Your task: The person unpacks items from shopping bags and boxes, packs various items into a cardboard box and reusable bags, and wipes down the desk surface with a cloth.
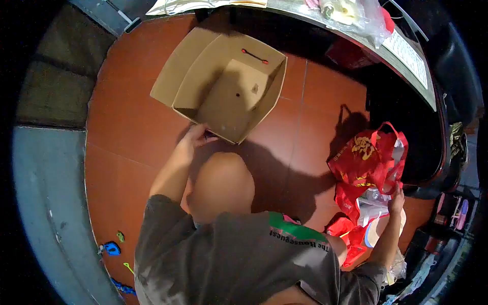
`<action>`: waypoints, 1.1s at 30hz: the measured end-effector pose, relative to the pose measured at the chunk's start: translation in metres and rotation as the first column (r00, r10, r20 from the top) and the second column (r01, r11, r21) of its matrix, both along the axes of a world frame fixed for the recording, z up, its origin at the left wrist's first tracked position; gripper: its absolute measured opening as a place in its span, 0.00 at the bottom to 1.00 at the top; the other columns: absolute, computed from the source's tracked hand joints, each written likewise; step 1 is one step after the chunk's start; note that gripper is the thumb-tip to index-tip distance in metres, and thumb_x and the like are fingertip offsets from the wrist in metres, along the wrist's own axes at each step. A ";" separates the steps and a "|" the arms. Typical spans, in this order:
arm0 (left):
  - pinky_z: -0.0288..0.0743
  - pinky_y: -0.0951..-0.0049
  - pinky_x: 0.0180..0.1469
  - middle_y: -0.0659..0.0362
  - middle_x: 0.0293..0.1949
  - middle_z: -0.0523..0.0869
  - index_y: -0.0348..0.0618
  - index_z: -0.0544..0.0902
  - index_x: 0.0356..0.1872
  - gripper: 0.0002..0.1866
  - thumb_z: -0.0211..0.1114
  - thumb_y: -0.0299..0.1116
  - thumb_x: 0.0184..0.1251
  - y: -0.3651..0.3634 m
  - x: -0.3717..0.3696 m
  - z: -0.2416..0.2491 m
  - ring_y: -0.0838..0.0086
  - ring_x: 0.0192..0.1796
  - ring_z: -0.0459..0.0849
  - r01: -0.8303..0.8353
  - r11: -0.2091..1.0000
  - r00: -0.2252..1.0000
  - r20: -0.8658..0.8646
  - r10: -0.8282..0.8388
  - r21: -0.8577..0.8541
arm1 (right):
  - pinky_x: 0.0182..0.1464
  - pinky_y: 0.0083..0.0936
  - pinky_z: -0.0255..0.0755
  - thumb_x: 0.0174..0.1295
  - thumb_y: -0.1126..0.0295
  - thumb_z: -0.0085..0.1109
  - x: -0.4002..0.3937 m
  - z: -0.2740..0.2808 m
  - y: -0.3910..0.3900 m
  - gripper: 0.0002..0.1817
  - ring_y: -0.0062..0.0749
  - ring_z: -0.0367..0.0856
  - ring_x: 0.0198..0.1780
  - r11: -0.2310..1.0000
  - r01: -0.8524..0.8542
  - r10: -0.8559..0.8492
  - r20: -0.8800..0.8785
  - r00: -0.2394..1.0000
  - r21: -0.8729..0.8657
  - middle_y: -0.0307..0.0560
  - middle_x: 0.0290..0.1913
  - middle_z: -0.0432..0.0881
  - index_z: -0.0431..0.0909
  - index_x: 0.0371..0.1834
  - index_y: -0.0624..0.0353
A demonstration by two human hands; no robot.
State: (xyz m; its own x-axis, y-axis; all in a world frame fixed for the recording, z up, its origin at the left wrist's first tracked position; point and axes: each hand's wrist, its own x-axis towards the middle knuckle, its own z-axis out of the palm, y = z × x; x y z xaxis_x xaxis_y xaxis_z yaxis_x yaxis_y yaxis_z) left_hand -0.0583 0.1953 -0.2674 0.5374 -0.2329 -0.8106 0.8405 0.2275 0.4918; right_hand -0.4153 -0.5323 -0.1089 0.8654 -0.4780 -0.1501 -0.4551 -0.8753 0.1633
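An open cardboard box [208,56] stands on the red tiled floor, with a black and red cord handle on its far inner wall. My left hand [198,135] is at the box's near bottom corner, its fingers closed on the edge there. At the right, a red bag [366,160] with gold print and red handles sits upright. My right hand [396,198] is closed at the bag's lower right side, gripping its red material. Just below the bag lie clear plastic packages and a red plastic bag [351,244].
A table [325,25] with papers and plastic bags curves along the top right. Small blue and green items, including a blue one [112,248], lie on the floor at lower left. A grey panel [51,203] borders the left. At lower right stands a rack [450,213].
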 end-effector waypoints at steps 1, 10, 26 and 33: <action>0.77 0.55 0.51 0.52 0.48 0.76 0.40 0.69 0.54 0.17 0.51 0.28 0.63 0.002 0.000 -0.011 0.62 0.48 0.77 0.024 0.999 1.000 0.021 -0.023 -0.044 | 0.56 0.43 0.62 0.42 0.83 0.49 0.005 0.005 0.008 0.41 0.52 0.65 0.58 0.999 -0.020 0.019 -0.044 0.999 -0.030 0.57 0.58 0.66 0.58 0.66 0.47; 0.81 0.68 0.33 0.54 0.40 0.80 0.40 0.69 0.52 0.18 0.56 0.26 0.59 -0.011 -0.016 0.032 0.67 0.39 0.81 0.110 0.977 0.990 0.070 -0.125 0.181 | 0.46 0.38 0.67 0.42 0.76 0.58 0.055 0.026 0.069 0.34 0.52 0.71 0.45 0.956 -0.115 0.171 0.197 0.965 -0.268 0.55 0.42 0.72 0.64 0.59 0.57; 0.76 0.71 0.39 0.54 0.51 0.76 0.38 0.65 0.59 0.25 0.53 0.22 0.57 -0.035 0.005 0.069 0.68 0.48 0.77 0.312 0.750 0.589 0.500 -0.635 0.584 | 0.53 0.39 0.69 0.63 0.49 0.47 0.194 0.014 0.206 0.31 0.44 0.74 0.51 0.086 0.095 -0.635 -0.019 0.772 0.992 0.53 0.55 0.72 0.63 0.60 0.63; 0.70 0.68 0.50 0.49 0.57 0.70 0.36 0.63 0.60 0.24 0.52 0.25 0.61 -0.056 0.016 0.041 0.60 0.57 0.70 0.241 0.513 0.030 0.522 -0.852 0.824 | 0.60 0.50 0.61 0.60 0.36 0.38 0.196 0.011 0.218 0.37 0.42 0.67 0.61 -0.743 0.024 -0.384 -0.455 0.803 0.669 0.42 0.64 0.66 0.59 0.65 0.49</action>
